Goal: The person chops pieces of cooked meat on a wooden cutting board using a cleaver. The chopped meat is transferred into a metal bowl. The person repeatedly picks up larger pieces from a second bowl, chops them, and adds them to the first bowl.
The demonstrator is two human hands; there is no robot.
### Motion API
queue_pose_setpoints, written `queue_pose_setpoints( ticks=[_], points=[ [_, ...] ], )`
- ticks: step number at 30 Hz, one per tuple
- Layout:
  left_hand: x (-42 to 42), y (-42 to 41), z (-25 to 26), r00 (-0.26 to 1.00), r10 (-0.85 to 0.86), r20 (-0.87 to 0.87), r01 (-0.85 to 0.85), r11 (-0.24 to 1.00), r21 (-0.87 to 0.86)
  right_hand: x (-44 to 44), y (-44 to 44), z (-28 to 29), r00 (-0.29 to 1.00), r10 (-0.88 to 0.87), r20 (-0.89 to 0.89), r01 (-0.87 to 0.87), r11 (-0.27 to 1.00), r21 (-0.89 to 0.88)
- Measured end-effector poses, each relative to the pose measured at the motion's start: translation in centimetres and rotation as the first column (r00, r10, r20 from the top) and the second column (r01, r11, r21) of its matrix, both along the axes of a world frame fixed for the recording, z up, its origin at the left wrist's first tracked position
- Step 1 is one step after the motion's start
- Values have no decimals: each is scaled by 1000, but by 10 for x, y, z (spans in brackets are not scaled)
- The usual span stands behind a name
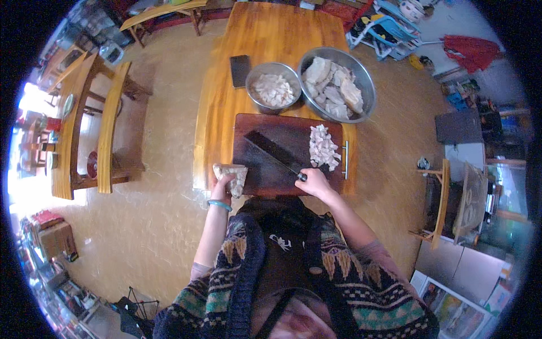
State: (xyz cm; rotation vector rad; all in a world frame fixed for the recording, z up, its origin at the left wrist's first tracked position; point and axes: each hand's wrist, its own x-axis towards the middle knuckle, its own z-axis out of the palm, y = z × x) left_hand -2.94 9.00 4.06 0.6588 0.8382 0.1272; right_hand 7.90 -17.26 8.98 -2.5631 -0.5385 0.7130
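Note:
My left hand (223,186) grips a pale slab of what looks like cooked meat (237,176) at the left edge of a dark red-brown cutting board (271,180). In my right hand (313,182) is the handle of a broad-bladed kitchen cleaver (273,150). Its dark blade slants up and left across the middle of the board. A heap of small pale diced pieces (324,146) lies at the board's right side, beyond my right hand. Behind the board, a smaller steel bowl (250,95) holds similar pieces, and a larger steel basin (370,95) holds big pale chunks.
The board lies at the near end of a long wooden table (279,25). A metal handle (346,160) sticks out at the board's right side. A dark phone (240,71) lies left of the smaller bowl. Wooden benches (112,135) stand to the left, with a blue folding chair (387,31) at far right.

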Motion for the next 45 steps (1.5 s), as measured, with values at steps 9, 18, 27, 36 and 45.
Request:
queue_pose_setpoints(
  ticks=[9,18,27,36,45],
  points=[
    [66,-69,-6,918,-393,56,366,893,264,-2,-20,13,856,-277,-437,377,912,160],
    [57,-20,62,968,-248,-23,24,3,1000,3,-12,4,946,-251,-204,240,968,-76],
    [29,34,264,522,29,853,-838,-171,519,16,-14,-1,991,-114,-73,96,970,-222],
    [58,6,109,955,-284,-84,152,226,962,12,-29,-7,775,-336,-536,434,899,64],
    [48,-83,29,794,-469,-386,356,-155,921,13,-24,-17,993,-107,50,113,982,-150]
  ],
)
